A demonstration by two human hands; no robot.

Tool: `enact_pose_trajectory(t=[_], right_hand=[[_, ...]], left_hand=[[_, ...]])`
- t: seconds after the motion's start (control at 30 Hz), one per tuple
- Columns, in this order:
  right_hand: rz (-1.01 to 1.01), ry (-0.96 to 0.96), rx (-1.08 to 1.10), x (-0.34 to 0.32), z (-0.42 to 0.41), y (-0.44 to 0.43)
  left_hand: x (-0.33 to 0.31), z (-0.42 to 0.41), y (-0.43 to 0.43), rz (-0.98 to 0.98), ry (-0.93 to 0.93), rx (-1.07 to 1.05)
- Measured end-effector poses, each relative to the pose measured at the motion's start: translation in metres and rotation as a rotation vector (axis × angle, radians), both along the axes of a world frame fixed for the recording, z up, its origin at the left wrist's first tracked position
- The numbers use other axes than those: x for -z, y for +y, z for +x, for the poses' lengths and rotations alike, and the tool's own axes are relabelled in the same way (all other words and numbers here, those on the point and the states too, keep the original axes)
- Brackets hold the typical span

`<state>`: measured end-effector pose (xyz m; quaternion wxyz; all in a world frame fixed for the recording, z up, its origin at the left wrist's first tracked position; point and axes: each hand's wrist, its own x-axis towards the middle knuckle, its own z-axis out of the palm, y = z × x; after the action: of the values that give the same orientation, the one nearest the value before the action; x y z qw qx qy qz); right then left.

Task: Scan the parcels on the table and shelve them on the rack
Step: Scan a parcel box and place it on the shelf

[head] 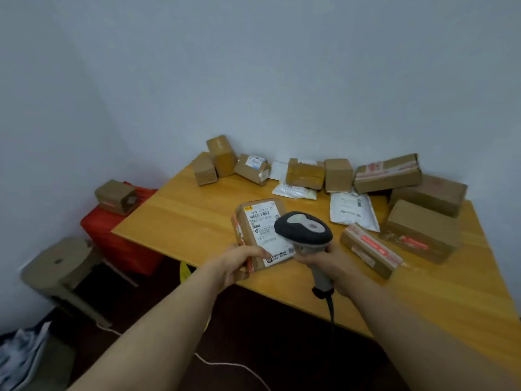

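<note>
- While I am standing beside the person, the wooden table [180, 210] is carrying every parcel waiting for a scan. Its top is showing smooth and yellow-orange, so a box nudged near the front edge is at risk of sliding off. The rack is not appearing in view.
- The waiting parcels [387, 173] are lying along the wall and the right side. Most are rectangular brown cardboard boxes, some banded with red-printed tape. The white plastic mailers [352, 211] among them are looking limp and crinkled.
- The held parcel [262, 232], a flat cardboard box, is tilting above the table's front part, label side up.
- The scanner [303, 228], hard plastic with a dark rounded head and grey handle, is covering the label's right edge from this view. At such close range the beam is possibly missing the barcode.
- The left hand [239, 263] is gripping the parcel at its near left corner, thumb lying on the label face. A one-corner hold is inviting the box to pivot and drop.
- The right hand [329, 266] is wrapping around the scanner handle.
- The label [263, 230], white printed paper, is lying flat against the cardboard.
- The cable [330, 309], dark and thin, is hanging from the handle base and is liable to snag on the table edge.
</note>
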<state>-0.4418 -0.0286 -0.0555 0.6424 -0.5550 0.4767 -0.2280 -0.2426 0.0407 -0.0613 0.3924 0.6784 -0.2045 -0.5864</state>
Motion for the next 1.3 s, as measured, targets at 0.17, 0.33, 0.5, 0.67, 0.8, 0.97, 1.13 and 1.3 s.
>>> enact_pose_trajectory(t=[0.17, 0.33, 0.5, 0.67, 0.8, 0.97, 1.13, 1.3], right_hand=[[-0.103, -0.056, -0.242, -0.063, 0.043, 0.026], [-0.141, -0.118, -0.277, -0.104, 0.086, 0.054], [-0.186, -0.093, -0.327, -0.118, 0.118, 0.075], [-0.202, -0.058, -0.353, -0.121, 0.140, 0.086], [-0.229, -0.066, -0.367, -0.126, 0.152, 0.091], [-0.228, -0.061, -0.392, -0.131, 0.165, 0.099], [-0.218, -0.069, -0.393, -0.131, 0.176, 0.106], [-0.217, -0.085, -0.412, -0.132, 0.184, 0.111]], left_hand=[[-0.046, 0.061, 0.033, -0.107, -0.135, -0.189], [-0.070, 0.107, 0.064, -0.141, -0.219, -0.256], [-0.075, 0.139, 0.089, -0.144, -0.241, -0.302], [-0.076, 0.159, 0.104, -0.211, -0.181, -0.398], [-0.078, 0.170, 0.113, -0.221, -0.169, -0.417], [-0.079, 0.181, 0.123, -0.180, -0.181, -0.398], [-0.077, 0.194, 0.132, -0.136, -0.217, -0.388], [-0.074, 0.205, 0.138, -0.149, -0.209, -0.457]])
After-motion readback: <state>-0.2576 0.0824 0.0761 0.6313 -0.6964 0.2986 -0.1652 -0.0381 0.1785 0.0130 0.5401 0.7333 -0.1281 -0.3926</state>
